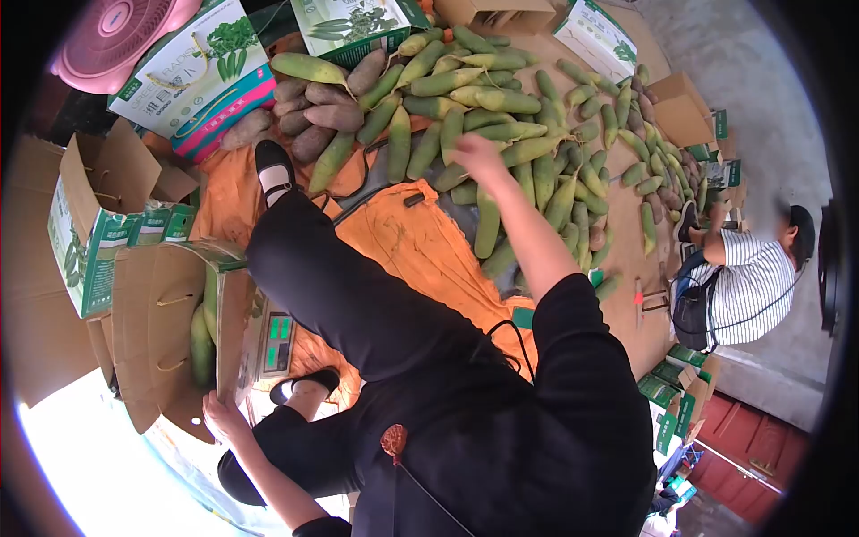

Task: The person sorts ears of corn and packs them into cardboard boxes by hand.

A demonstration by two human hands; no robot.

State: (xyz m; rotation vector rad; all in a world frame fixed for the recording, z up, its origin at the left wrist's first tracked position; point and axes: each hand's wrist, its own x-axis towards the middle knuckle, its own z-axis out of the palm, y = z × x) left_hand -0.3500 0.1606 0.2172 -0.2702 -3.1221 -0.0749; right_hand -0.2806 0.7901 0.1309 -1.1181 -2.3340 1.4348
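Observation:
My left hand (225,421) grips the lower edge of an open cardboard box (152,331), its fingers closed on the board. Inside that box lie green radishes (203,347). Beside the box is a scale with a lit green display (279,328), partly hidden by the box. My right hand (477,159) is stretched out over a big pile of green radishes (543,179). Its fingertips are at a radish (452,134) in the pile; they are blurred, and whether they hold it cannot be made out.
Brownish-purple tubers (333,116) lie at the pile's near end. Printed cartons (201,67) and a pink plastic fan-like object (121,36) stand at the upper left. An orange cloth (420,242) covers the floor by my feet. A person in a striped shirt (747,286) sits at the right.

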